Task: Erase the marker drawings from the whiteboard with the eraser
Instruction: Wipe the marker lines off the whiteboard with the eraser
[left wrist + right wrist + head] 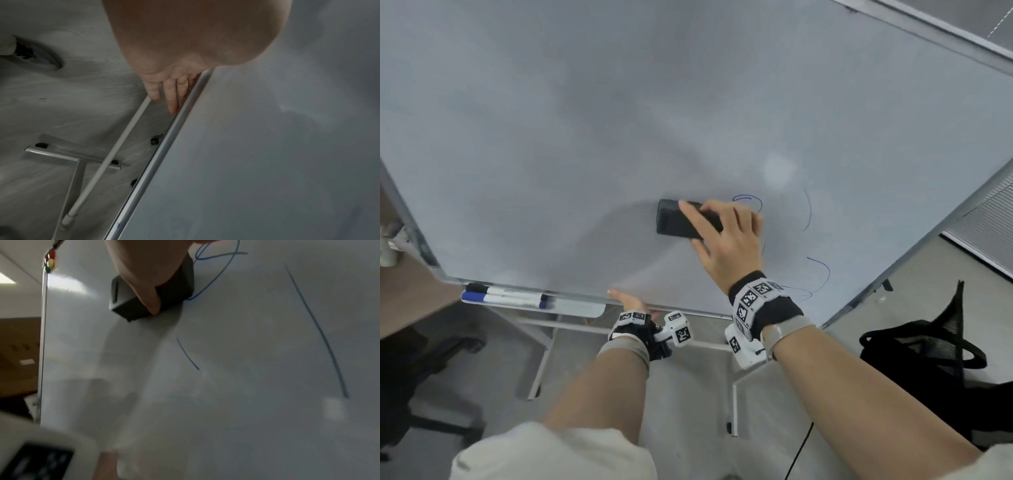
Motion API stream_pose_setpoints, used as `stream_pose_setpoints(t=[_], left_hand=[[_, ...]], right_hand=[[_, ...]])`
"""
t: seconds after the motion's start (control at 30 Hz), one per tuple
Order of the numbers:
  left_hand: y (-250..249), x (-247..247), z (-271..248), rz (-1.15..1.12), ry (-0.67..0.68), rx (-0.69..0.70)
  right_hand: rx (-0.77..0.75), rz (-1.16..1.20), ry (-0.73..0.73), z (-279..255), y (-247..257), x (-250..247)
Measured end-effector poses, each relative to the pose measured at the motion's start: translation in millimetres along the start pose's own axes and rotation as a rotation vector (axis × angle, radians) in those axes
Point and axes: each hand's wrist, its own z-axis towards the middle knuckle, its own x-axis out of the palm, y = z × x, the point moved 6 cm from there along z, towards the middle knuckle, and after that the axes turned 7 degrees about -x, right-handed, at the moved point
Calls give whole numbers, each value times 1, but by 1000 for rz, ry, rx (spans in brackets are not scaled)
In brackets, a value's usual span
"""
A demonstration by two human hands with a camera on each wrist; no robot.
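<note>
Eraser (681, 219), black and block-shaped, is pressed flat on the whiteboard (619, 120), and the right hand (726, 240) grips it: the index finger lies along its top edge, the thumb presses its lower side, and the other fingers curl over the end nearest the wrist. In the right wrist view the thumb (151, 301) sits across the dark side of the eraser (127, 305).

Blue marker lines (750, 200) remain on the board just beyond the fingers of this hand; one loop touches the eraser's end under the knuckles. A longer curved stroke (808, 210) is farther out on the same side, and more curves (822, 274) lie beside the right wrist. The board on the other side of the eraser, away from the palm, shows only grey smears.

The left hand (628, 301) is at the bottom frame of the board, below and to the left of the gripping hand. Its fingers (172, 97) lie rather straight behind the metal edge (164, 146) and hold nothing round.

Two markers (506, 296) lie in the tray (582, 308), well apart from the eraser, past the left hand.
</note>
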Motion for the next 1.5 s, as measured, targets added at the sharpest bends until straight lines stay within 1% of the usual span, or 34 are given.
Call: stream_pose_setpoints(t=[0.07,0.1,0.13,0.2,0.23,0.27,0.3,0.33,0.4,0.43,0.47,0.5,0.57,0.6,0.63,0.67,0.73,0.77,0.8,0.83,0.9,0.93,0.97,1.0,1.1,1.2,1.23,1.27,1.33,1.4,1.5], left_hand=[[0,-1,4,-38,-31,2],[-2,-1,6,-51,-45,23],[-4,0,10,-56,-48,53],[-6,6,24,-14,-69,152],[-3,10,45,-8,-80,186],[3,17,53,18,-75,201],[9,25,56,40,-65,206],[15,33,39,76,-60,184],[30,44,1,61,-56,62],[37,47,-5,28,-57,8],[41,49,-8,-2,-42,-33],[44,50,-2,-28,-43,-56],[49,49,16,-50,-78,-44],[52,54,9,3,-70,-15],[54,55,11,46,-90,42],[61,56,8,61,-91,33],[77,57,-1,116,-87,-91],[81,56,3,141,-79,-124],[82,55,6,172,-92,-117],[80,54,9,160,-113,-96],[81,54,10,123,-114,-97],[84,55,6,104,-120,-112],[86,56,6,83,-98,-110],[88,58,3,77,-68,-109],[83,58,10,27,9,-61],[68,41,28,-73,49,-43],[60,37,28,-131,68,-16],[52,35,25,-216,97,-7],[35,33,2,-312,121,28],[24,32,-9,-315,152,37],[13,34,-18,-294,146,44]], right_hand=[[-85,12,94,-15,2,7],[-88,13,113,-21,-1,7],[-54,13,104,-24,-9,3],[95,27,15,-21,-33,-11],[169,37,-40,-19,-44,-18],[211,41,-77,-18,-52,-23],[205,45,-79,-18,-56,-24],[155,44,-44,-21,-55,-21],[43,30,48,-34,-51,-12],[41,19,58,-39,-54,-12],[88,14,32,-41,-62,-18],[161,11,-26,-38,-73,-26],[264,4,-152,-31,-89,-43],[271,2,-182,-28,-92,-47],[245,13,-175,-26,-91,-45],[181,32,-127,-27,-86,-40],[4,38,36,-40,-71,-20],[-45,31,96,-48,-70,-14],[-34,28,110,-52,-75,-15],[31,30,67,-50,-86,-20],[188,44,-93,-42,-106,-38],[211,49,-145,-37,-111,-44],[187,49,-161,-34,-110,-45],[129,50,-138,-33,-104,-41],[-44,92,34,-39,-73,-13],[-129,111,146,-47,-48,12],[-170,108,181,-50,-40,21],[-208,109,216,-52,-33,29],[-248,122,270,-54,-22,42],[-244,115,266,-48,-16,47],[-130,72,149,-18,-18,39]])
